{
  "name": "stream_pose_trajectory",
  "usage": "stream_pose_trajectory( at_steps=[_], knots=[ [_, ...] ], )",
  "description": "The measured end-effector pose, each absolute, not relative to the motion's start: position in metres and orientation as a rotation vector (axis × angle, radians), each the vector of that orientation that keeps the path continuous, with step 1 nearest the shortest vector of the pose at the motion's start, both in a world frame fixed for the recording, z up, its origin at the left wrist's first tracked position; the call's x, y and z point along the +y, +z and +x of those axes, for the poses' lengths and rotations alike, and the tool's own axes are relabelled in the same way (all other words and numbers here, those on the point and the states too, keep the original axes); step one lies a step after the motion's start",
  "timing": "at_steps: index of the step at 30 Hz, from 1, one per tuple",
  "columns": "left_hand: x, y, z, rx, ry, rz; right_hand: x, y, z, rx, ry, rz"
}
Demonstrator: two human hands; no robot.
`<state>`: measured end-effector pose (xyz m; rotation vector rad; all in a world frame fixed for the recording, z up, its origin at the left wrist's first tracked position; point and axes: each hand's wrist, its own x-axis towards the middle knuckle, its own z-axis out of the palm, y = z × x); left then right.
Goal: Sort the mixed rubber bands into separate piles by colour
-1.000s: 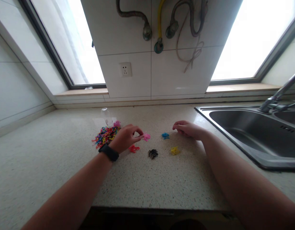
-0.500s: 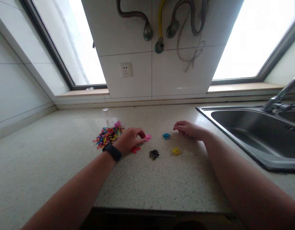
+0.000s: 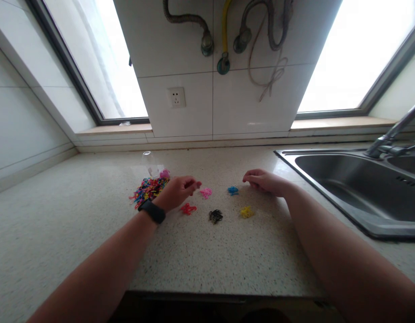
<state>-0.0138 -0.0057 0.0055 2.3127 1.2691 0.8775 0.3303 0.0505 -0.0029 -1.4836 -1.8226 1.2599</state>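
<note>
While the left hand (image 3: 182,190) has pink bands (image 3: 206,193) at three o'clock, its closure is unclear.
The right hand (image 3: 261,181) curls, its closure hidden.

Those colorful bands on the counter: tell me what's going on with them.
A person's left hand hovers just beside a small pink pile, near the mixed heap. The right hand rests by the blue pile. Red, black and yellow piles sit nearer.

mixed pile (image 3: 148,190): partly behind left hand (image 3: 178,193), pieces too small to count
left hand: grip unclear
sink (image 3: 342,179), faucet (image 3: 392,134): cut by right edge
hoses (image 3: 187,19): cut by top edge
</note>
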Motion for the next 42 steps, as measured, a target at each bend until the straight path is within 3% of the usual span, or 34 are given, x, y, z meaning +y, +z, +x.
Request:
stream_pose_trajectory(
  at_steps=[10,22,32,42],
  knots=[
    [-0.002,0.001,-0.054,1.384,1.018,2.168,0.048,-0.002,0.33,-1.804,1.243,-1.507],
    [0.006,0.011,-0.101,1.848,1.399,2.006,0.035,0.007,0.311,-1.88,1.073,-1.402],
    [0.01,0.01,-0.115,1.927,1.522,1.817,-0.003,0.049,0.188,-2.405,0.5,-1.053],
    [0.013,0.007,-0.114,1.887,1.507,1.797,0.007,0.022,0.083,-2.746,0.19,-1.198]
  ],
)
